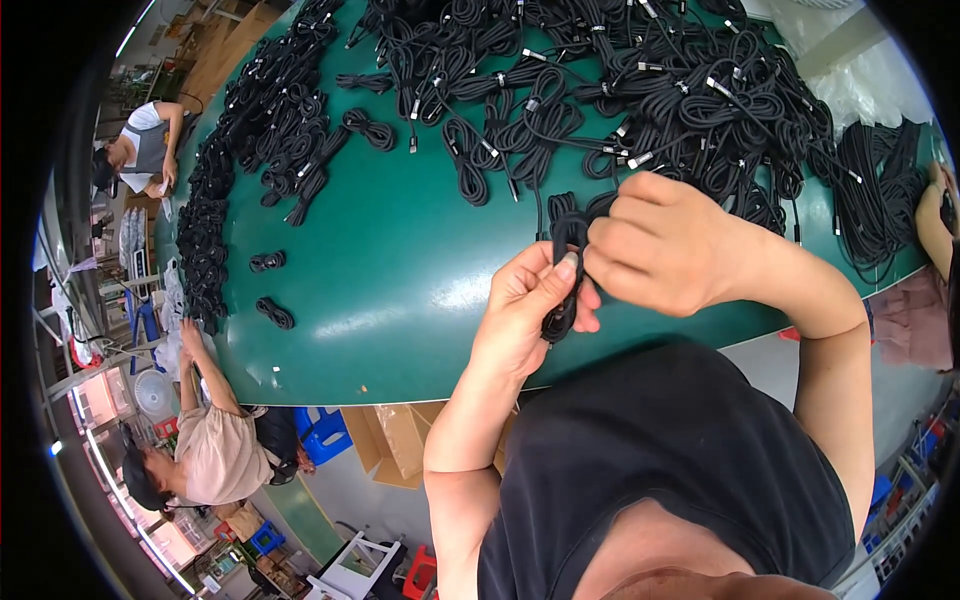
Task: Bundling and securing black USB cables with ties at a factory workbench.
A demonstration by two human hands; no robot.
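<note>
A coiled black cable is pinched upright between the thumb and fingers of my left hand, above the table's near edge. My right hand is closed in a fist right beside the coil's upper part, its fingertips curled at the cable. Whether those fingers grip a cable end or a tie is hidden by the hand itself. Just beyond both hands lies a large heap of black cables with silvery plugs, some of them coiled.
The green table carries a long row of bundled cables along its left side and two small bundles nearer. Two people are at the left; another person's arm is at the right. Cardboard boxes stand below the near edge.
</note>
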